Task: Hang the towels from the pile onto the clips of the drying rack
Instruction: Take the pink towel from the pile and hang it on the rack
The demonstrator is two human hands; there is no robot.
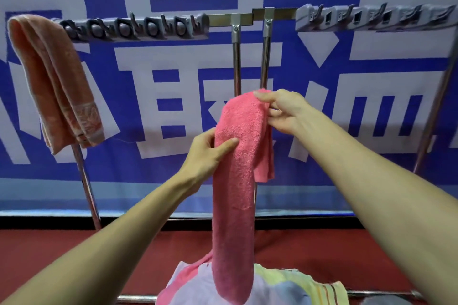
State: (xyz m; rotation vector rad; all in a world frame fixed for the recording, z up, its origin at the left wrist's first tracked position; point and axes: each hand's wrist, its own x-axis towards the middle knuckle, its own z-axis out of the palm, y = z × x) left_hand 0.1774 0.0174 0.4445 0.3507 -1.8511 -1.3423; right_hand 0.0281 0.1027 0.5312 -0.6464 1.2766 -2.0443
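A long pink towel (234, 181) hangs in front of me, lifted off the pile (280, 285) at the bottom of the view. My right hand (282, 111) pinches its top end, below the rack's top bar. My left hand (207, 153) grips the towel a little lower on its left side, thumb across the cloth. The grey clip strip on the left (138, 28) and the grey clip strip on the right (371, 17) hold nothing. An orange towel (54, 82) hangs at the left strip's far left end.
Two steel rack posts (250, 57) rise in the middle behind the towel, with slanted legs at the left (86, 188) and right (436, 106). A blue and white banner (173, 106) covers the wall behind. The floor (62, 250) is red.
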